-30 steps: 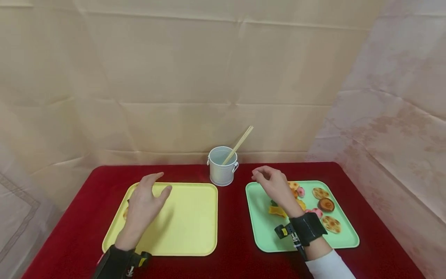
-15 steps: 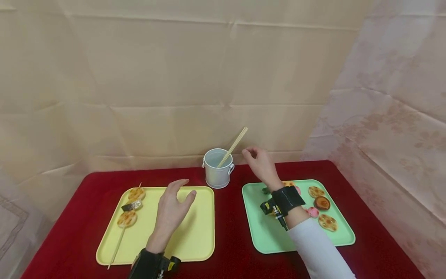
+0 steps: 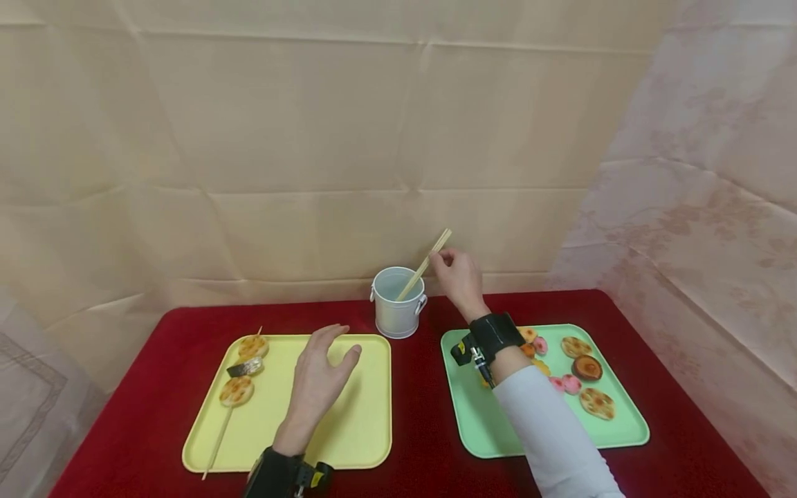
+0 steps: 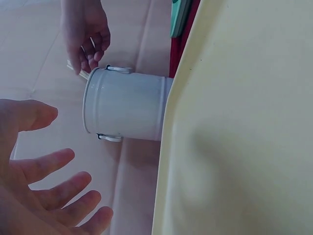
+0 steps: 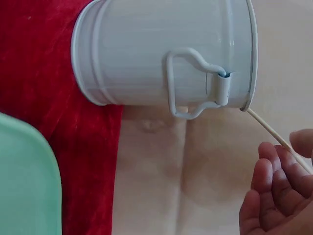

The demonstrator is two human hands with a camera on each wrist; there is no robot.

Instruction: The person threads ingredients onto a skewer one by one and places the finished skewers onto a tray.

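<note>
The wooden skewers (image 3: 418,274) lean in the small white metal bucket (image 3: 396,315), and the right hand (image 3: 459,280) has its thumb and fingers about their upper part; whether they pinch one firmly cannot be told. The step seems to be taking a skewer, which would call for a closed pinch and an upward draw. The left hand (image 3: 320,380), fingers spread, holds nothing above the yellow tray (image 3: 367,439). A second earlier, the right hand was over the green tray (image 3: 482,429), away from the skewers.

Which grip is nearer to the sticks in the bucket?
The right grip, at the upper part of the sticks; the left grip is farther away, over the yellow tray.
</note>
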